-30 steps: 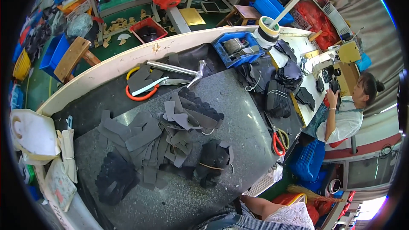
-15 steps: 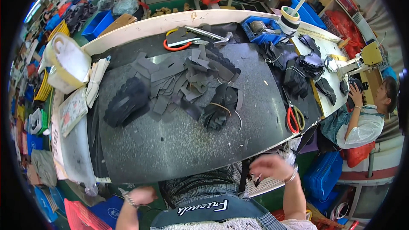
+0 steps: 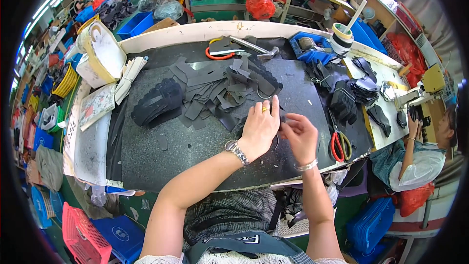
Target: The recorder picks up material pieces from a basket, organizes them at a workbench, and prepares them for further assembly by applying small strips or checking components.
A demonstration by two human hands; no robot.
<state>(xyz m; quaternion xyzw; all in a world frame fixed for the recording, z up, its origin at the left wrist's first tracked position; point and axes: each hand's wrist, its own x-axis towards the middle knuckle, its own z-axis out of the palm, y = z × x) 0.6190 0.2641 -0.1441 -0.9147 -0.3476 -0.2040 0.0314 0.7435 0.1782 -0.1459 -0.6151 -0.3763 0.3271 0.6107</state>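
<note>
On dark table [image 3: 195, 151], left hand [image 3: 259, 127] and right hand [image 3: 299, 134] pinch small dark piece [image 3: 282, 118]. Loose pinch could drop piece among pile of dark pieces [image 3: 215, 93].

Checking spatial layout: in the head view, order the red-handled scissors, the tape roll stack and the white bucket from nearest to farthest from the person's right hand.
From the right hand:
1. Red-handled scissors, just to its right.
2. Tape roll stack, far edge, right.
3. White bucket, far left corner.
</note>
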